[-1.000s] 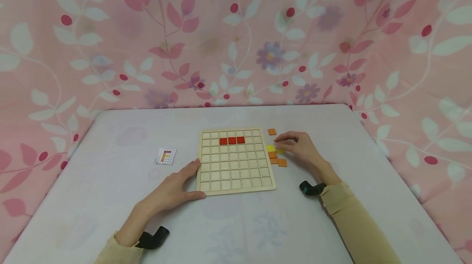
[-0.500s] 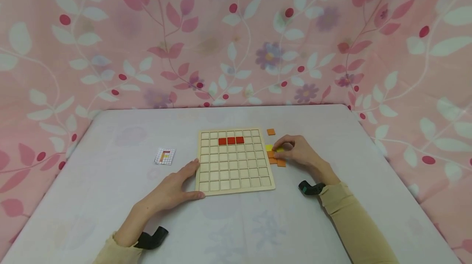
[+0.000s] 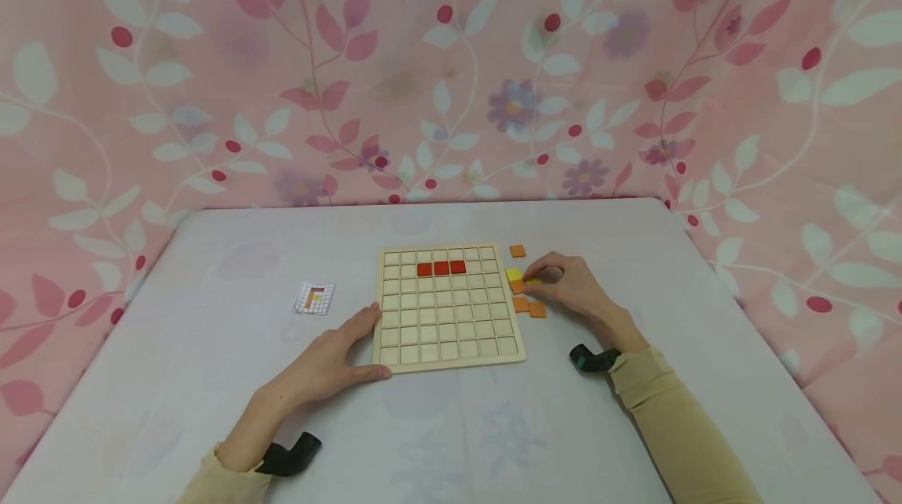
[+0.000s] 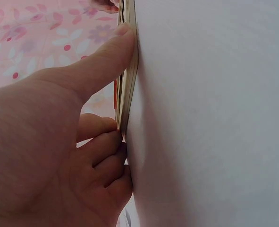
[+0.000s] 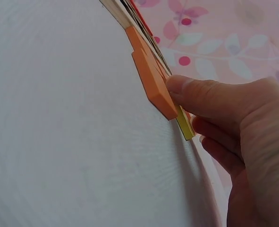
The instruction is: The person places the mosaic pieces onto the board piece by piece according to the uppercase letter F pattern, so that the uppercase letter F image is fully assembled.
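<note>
A square wooden grid board (image 3: 449, 318) lies on the table, with three red tiles (image 3: 441, 268) in a row near its far side. My left hand (image 3: 326, 359) rests against its left edge, thumb at the near-left corner and other fingertips farther up the side. To the right of the board, my right hand (image 3: 574, 285) pinches an orange tile (image 3: 517, 286) between thumb and index finger. Beside that tile are yellow tiles (image 3: 513, 275), partly covered by the fingers. Two more orange tiles (image 3: 538, 310) lie just nearer. The right wrist view shows the thumb against orange (image 5: 151, 82) and yellow pieces.
A small pattern card (image 3: 315, 298) with coloured squares on a grid lies left of the board. One loose orange tile (image 3: 517, 251) sits beyond the right hand. A pale cloth covers the table (image 3: 451, 433), and a pink floral curtain (image 3: 451, 97) hangs behind it.
My right hand has come down to the orange tile and then slid it slightly away from me, apart from the nearer orange tiles. The left hand has stayed at the board.
</note>
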Demonstrator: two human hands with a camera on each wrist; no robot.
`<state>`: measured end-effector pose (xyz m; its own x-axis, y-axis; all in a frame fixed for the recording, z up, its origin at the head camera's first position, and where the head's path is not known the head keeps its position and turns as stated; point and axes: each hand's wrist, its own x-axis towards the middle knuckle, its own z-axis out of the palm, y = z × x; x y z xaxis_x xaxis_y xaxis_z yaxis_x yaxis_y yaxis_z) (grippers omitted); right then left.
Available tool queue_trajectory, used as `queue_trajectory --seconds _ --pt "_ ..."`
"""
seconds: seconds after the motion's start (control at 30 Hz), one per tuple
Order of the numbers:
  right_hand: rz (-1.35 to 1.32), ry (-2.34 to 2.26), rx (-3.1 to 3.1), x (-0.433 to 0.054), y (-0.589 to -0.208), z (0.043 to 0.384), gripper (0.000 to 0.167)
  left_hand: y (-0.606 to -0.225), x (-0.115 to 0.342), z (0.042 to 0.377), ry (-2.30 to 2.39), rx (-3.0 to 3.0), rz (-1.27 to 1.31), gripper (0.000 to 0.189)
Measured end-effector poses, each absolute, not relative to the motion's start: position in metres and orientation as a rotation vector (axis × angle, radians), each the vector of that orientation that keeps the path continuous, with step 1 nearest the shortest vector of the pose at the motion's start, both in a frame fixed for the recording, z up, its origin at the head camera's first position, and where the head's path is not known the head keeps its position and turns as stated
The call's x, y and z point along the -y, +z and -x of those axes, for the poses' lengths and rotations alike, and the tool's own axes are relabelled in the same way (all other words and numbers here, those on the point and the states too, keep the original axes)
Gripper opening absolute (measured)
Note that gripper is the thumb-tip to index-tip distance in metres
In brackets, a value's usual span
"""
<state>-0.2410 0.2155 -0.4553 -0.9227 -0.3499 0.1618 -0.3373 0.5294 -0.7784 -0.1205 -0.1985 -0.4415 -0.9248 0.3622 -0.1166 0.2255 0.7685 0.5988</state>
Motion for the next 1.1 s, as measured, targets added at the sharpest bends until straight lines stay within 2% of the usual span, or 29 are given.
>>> queue_trajectory --seconds 1.1 --pt "0.666 -1.407 -2.726 -0.2179 -0.4683 0.248 0.027 -0.4404 0.198 0.1208 0.897 -2.725 -0.463 0.104"
